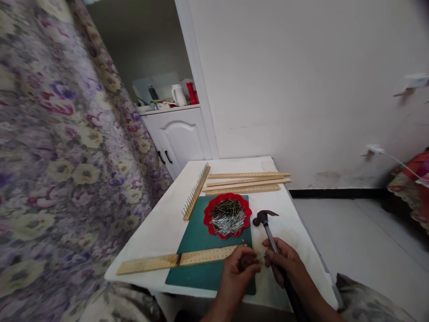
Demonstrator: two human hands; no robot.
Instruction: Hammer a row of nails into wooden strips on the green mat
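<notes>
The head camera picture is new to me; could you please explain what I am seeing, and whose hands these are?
There is no machine: these are a person's bare hands, seen from a camera worn on that person's head, looking forward and down. The right hand holds a claw hammer. The left hand is at one end of a flat wooden strip with holes; something thin, perhaps a nail, shows between the two hands. On the white table lies a green mat, and on it a red bowl of nails. Behind are more wooden strips; at left, one bristles with upright nails.
</notes>
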